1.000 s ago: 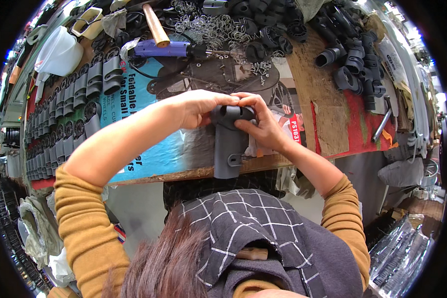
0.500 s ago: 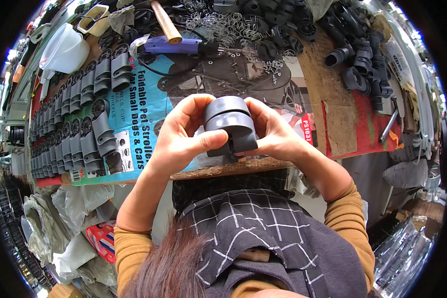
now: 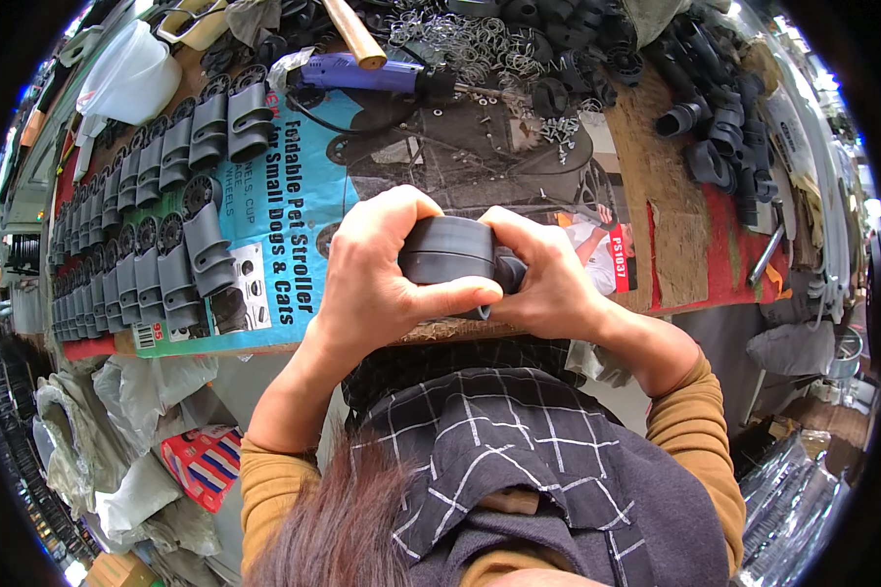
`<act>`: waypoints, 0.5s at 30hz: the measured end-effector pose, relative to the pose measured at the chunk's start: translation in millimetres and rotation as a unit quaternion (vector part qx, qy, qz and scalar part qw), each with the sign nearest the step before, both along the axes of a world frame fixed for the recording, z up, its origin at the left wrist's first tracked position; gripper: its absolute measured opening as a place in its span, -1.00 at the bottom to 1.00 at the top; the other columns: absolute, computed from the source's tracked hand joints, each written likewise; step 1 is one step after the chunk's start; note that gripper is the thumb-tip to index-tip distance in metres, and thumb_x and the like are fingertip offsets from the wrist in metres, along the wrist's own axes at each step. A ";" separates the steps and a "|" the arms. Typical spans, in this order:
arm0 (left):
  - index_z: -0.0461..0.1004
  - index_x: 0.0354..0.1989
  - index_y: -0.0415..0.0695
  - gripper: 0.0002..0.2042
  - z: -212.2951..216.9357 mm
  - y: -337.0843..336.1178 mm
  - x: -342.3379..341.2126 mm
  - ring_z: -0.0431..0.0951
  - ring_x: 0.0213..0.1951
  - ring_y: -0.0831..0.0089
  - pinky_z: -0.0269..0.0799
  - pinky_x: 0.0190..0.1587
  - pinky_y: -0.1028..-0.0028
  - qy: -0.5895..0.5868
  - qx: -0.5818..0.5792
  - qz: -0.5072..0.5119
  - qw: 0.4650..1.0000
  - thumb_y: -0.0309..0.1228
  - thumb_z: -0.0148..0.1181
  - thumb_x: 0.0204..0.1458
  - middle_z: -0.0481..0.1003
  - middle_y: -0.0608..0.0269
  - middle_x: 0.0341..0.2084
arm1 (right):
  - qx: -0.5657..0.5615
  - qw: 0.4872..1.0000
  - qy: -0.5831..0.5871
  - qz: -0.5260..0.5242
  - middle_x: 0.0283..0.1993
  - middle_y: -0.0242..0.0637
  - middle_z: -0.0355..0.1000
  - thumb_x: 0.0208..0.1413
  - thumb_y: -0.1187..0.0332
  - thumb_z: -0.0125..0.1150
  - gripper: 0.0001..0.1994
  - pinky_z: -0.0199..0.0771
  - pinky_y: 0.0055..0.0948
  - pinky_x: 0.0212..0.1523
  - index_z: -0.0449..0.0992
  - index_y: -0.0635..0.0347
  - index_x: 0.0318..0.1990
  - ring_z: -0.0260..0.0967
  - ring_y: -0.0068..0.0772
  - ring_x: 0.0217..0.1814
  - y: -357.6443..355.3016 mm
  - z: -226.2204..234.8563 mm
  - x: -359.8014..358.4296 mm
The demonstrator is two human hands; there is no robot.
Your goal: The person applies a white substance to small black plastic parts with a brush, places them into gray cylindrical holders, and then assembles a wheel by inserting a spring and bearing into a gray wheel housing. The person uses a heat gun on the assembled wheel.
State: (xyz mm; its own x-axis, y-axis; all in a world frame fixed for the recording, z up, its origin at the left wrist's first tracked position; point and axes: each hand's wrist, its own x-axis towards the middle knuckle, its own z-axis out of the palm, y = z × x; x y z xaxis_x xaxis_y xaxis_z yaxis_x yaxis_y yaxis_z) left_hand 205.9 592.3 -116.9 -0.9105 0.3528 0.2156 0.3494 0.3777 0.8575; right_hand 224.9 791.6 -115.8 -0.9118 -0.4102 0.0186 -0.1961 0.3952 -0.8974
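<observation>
Since half a second ago we're pulling the grey plastic part (image 3: 450, 256) lower and closer to the body; it's now sitting over the bench's near edge (image 3: 440, 333), above the checked apron (image 3: 499, 440). Both elbows are bending more. Left hand (image 3: 382, 284) is wrapping the part from the left, fingers curling over the top, thumb pressing across its front. Right hand (image 3: 548, 279) is gripping the right end, fingers clenched around it. Rows of similar grey parts (image 3: 157, 235) are lying at far left, purple tool (image 3: 362, 73) up top.
</observation>
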 end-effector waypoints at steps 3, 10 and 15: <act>0.42 -0.45 -0.20 -0.43 -3.7 -0.5 -0.9 0.46 -0.41 0.17 0.37 -0.30 0.29 0.059 -0.010 0.012 0.998 0.00 0.55 -0.47 0.43 0.14 -0.53 | 0.041 0.999 0.034 0.001 -0.32 -0.08 0.43 -0.27 0.41 0.39 -0.60 0.42 -0.24 -0.27 0.42 0.24 -0.19 0.43 -0.05 -0.27 -1.8 1.1 1.8; 0.40 -0.34 -0.16 -0.43 -48.2 -14.6 -15.5 0.50 -0.25 0.21 0.42 -0.16 0.30 0.230 0.009 -0.041 0.972 0.00 0.53 -0.38 0.49 0.22 -0.39 | 0.161 0.927 0.340 -0.017 -0.14 -0.15 0.50 -0.31 0.42 0.32 -0.63 0.42 -0.26 -0.14 0.43 0.22 -0.23 0.43 -0.17 -0.17 -22.7 -25.0 -7.1; 0.36 -0.20 -0.15 -0.21 -58.9 -8.9 18.6 0.42 -0.23 0.28 0.35 -0.12 0.28 0.125 0.129 -0.012 0.984 0.09 0.58 -0.60 0.40 0.19 -0.32 | 0.134 0.953 0.269 0.022 -0.13 -0.17 0.50 -0.36 0.46 0.33 -0.60 0.43 -0.26 -0.14 0.43 0.23 -0.22 0.43 -0.17 -0.18 -20.7 -13.7 9.8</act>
State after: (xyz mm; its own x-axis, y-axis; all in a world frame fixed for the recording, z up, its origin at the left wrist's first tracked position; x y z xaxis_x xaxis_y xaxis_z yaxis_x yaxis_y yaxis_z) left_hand 224.5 583.5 -175.7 -0.8098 0.2777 0.5168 0.5675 0.1475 0.8100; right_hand 234.6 770.9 -129.5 -0.7818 -0.5030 0.3684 -0.6211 0.5773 -0.5300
